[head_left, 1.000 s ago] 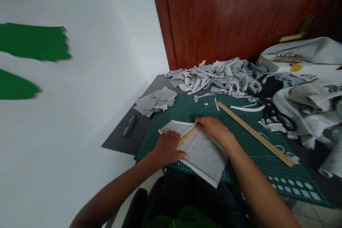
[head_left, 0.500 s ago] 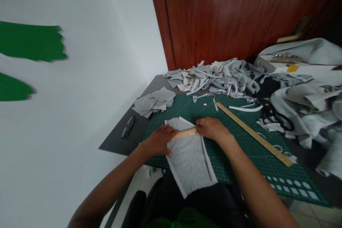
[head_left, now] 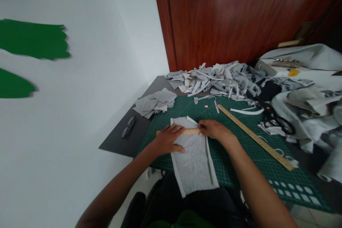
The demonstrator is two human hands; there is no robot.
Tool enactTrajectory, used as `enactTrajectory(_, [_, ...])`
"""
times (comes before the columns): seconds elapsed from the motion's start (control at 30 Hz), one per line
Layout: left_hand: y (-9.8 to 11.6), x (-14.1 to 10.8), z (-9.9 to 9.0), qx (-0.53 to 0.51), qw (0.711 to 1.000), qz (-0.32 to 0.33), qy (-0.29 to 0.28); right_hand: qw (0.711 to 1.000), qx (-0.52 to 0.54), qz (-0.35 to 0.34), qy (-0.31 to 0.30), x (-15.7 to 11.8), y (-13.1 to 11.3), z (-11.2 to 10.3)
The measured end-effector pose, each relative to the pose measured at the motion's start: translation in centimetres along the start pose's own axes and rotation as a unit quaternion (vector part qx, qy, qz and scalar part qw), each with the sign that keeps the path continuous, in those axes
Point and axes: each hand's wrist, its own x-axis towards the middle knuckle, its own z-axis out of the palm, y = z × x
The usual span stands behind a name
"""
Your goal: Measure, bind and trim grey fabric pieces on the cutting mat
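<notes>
A piece of grey fabric [head_left: 193, 160] with curled side edges lies on the green cutting mat [head_left: 244, 153], its near end hanging over the mat's front edge. Across its upper part lies a short wooden ruler [head_left: 191, 131]. My left hand [head_left: 168, 140] lies spread over the ruler's left part, its thumb on the fabric. At the ruler's right end my right hand [head_left: 211, 129] has its fingers pressed together by the fabric's edge; what they pinch is too small to make out.
A long wooden ruler [head_left: 255, 137] lies slanted on the right of the mat. Black scissors [head_left: 279, 119] rest beside crumpled grey fabric [head_left: 312, 114]. Scraps [head_left: 221, 80] are heaped at the back, and cut pieces [head_left: 156, 102] and eyeglasses [head_left: 129, 127] lie at the left.
My left hand has moved slightly right and spread further over the fabric, and the ruler's left end now shows beyond it. The fabric's upper part has shifted a little to the right.
</notes>
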Motion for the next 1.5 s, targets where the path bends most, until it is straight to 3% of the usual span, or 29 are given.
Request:
enactTrajectory(0.17, [-2.9, -1.5, -0.9, 0.010, 0.999, -0.034, -0.022, 1.000, -0.008, 0.016, 0.008, 0.0, 1.2, -0.5])
enactTrajectory(0.33, [-3.8, -2.7, -1.1, -0.004, 0.999, -0.035, -0.030, 0.999, -0.036, -0.034, 0.010, -0.5, -1.3, 0.2])
enactTrajectory(0.43, [-3.4, -2.6, -1.4, -0.035, 0.999, -0.001, -0.030, 0.994, -0.074, -0.076, 0.019, -0.4, -3.0, 0.8])
enactTrajectory(0.5, [-2.8, -2.3, -1.6, -0.055, 0.998, 0.027, -0.034, 0.994, -0.081, -0.067, 0.028, -0.2, -3.3, 0.8])
enactTrajectory(0.73, [-0.2, -0.5, -1.1, -0.076, 0.995, 0.062, -0.018, 0.992, -0.103, 0.036, 0.055, -1.1, -0.8, -0.6])
enactTrajectory(0.87, [-0.6, -0.1, -1.0, -0.080, 0.993, 0.082, -0.017, 0.995, -0.093, -0.009, 0.033, -0.9, -1.5, -0.1])
enactTrajectory(1.07, [-2.3, -1.9, -1.1, -0.055, 0.997, 0.059, -0.005, 0.995, -0.091, 0.004, 0.044, -0.1, -1.1, 0.1])
enactTrajectory(1.27, [-2.7, -3.1, -1.3, -0.020, 0.998, 0.015, 0.051, 0.994, -0.092, 0.025, 0.047, -0.6, 0.2, -0.9])
enactTrajectory(1.5, [-1.6, -2.1, -0.4, 0.023, 0.993, -0.073, 0.091, 0.992, -0.096, -0.068, 0.037, -0.6, -2.0, 0.3])
